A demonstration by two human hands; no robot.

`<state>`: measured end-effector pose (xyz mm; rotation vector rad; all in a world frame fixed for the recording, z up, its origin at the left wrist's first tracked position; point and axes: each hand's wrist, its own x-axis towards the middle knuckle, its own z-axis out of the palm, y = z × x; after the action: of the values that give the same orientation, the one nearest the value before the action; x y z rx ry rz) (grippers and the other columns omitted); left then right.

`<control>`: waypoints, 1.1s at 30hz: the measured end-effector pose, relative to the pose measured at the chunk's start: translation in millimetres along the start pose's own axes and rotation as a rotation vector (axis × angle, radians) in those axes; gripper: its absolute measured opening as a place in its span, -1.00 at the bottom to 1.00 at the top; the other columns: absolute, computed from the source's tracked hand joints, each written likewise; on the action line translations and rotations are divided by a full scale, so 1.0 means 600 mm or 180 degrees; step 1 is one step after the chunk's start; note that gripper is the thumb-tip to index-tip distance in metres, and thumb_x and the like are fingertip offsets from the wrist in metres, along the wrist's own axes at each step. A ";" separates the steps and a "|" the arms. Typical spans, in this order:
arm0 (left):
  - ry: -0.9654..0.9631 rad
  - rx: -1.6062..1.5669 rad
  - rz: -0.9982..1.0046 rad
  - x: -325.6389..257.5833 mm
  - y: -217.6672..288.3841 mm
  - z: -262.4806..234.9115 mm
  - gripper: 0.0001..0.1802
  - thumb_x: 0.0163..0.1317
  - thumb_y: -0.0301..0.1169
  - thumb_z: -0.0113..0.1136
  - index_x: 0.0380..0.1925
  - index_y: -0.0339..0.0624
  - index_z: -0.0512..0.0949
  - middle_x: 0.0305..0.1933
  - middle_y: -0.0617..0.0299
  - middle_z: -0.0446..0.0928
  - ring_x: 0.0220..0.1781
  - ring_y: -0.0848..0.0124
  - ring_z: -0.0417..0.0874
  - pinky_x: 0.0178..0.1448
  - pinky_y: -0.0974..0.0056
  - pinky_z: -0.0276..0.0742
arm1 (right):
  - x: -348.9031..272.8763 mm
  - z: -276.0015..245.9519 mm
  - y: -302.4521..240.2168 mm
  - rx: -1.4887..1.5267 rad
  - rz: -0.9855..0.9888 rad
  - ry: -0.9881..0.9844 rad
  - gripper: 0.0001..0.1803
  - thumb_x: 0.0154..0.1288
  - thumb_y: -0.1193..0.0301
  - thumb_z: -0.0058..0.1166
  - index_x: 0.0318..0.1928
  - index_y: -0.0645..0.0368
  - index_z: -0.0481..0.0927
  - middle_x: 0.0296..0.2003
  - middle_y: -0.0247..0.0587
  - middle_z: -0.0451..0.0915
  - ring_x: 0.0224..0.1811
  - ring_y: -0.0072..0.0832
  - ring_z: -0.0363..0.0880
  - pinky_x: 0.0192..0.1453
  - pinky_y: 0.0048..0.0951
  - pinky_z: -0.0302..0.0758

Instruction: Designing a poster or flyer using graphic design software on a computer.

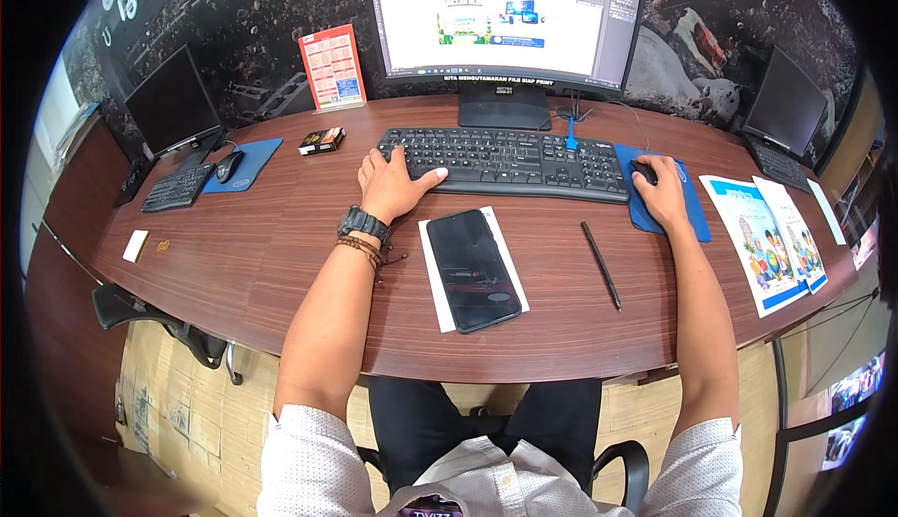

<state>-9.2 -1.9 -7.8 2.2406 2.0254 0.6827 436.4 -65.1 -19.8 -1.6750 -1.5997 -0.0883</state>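
A: What lies nearest, along the lower edge of the frame?
B: The person's pale dotted sleeves [313, 466] and dark trousers [416, 414], with the front edge of the brown bench [552, 339] just beyond.

A: And in the middle of the frame?
B: A black phone [474, 274] lies flat, screen upward, on a white sheet [445, 319] that shows along its sides. To its right, between the forearms, a slim black pen [601, 264] lies at a slant, touched by neither hand.

A: How about the right hand [664, 194]?
B: Right of centre, its fingers curl over a dark mouse [645, 174] and hold it on a blue pad [645, 216]. Farther right, colourful printed sheets [758, 246] overlap on the bench.

A: And the left one?
B: The left hand [388, 188], left of centre, rests on the left end of the black keyboard [505, 161]. Its thumb stands wide of the other fingers, and nothing is held. A dark watch [363, 225] and a beaded bracelet [359, 247] circle that wrist.

A: What stands behind?
B: A small dark box [322, 141] beyond the left hand, then a red-bordered calendar [332, 68] at upper left. At the top centre, a wide monitor [505, 16] shows a colourful layout on white.
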 end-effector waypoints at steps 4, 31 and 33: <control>0.0109 -0.0068 0.0075 0.000 -0.007 0.003 0.14 0.04 0.43 0.17 0.30 -0.41 0.33 0.32 -0.46 0.20 0.42 -0.22 0.14 0.48 -0.15 -0.03 | 0.000 0.003 -0.004 0.0027 -0.0061 0.0006 -0.64 0.16 0.34 0.18 -0.02 0.16 0.63 0.01 -0.05 0.51 0.12 -0.11 0.51 0.25 -0.22 0.43; 0.0141 -0.0124 0.0064 0.000 -0.002 0.002 0.12 0.05 0.39 0.20 0.31 -0.39 0.32 0.33 -0.46 0.17 0.44 -0.25 0.08 0.49 -0.17 -0.06 | 0.000 -0.001 -0.007 0.0156 -0.0169 0.0023 -0.66 0.11 0.37 0.14 -0.06 0.17 0.64 -0.03 -0.03 0.51 0.08 -0.08 0.52 0.21 -0.21 0.45; 0.0205 -0.0128 0.0108 -0.001 -0.007 0.007 0.11 0.04 0.40 0.20 0.29 -0.40 0.34 0.32 -0.47 0.18 0.43 -0.26 0.10 0.47 -0.17 -0.04 | -0.002 -0.003 -0.008 0.0188 -0.0199 0.0040 -0.66 0.11 0.38 0.14 -0.08 0.18 0.65 -0.05 -0.03 0.51 0.07 -0.08 0.52 0.20 -0.21 0.45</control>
<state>-11.5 -1.1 -13.0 2.2643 1.9869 0.8011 432.8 -67.6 -17.1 -1.5771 -1.6301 -0.0823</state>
